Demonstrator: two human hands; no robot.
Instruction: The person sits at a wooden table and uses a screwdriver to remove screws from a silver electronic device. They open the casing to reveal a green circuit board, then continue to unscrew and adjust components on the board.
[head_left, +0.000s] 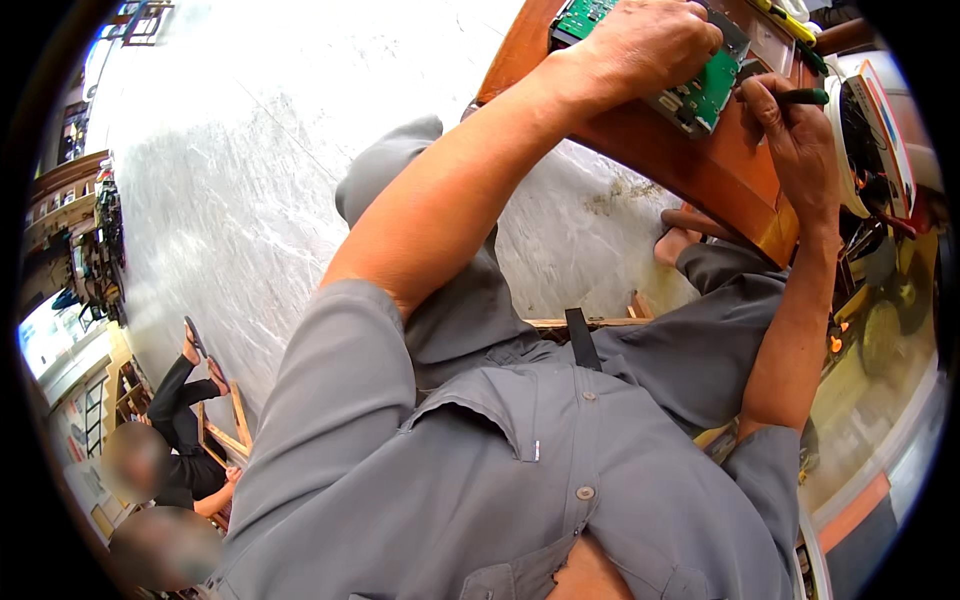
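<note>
A green circuit board with a grey metal part lies on the brown wooden table at the top right. Over the board is my left hand, its fingers curled closed; whatever they grip is hidden beneath them. To the right of the board, my right hand is closed around a tool with a dark green handle. The handle sticks out to the right past the fingers. The tool's working end cannot be made out clearly.
The wooden table has a rounded corner near my knee. A yellow-handled tool lies at its far side. Cables and a white-and-orange panel stand close on the right. Two people sit at the lower left, beside a wooden stool.
</note>
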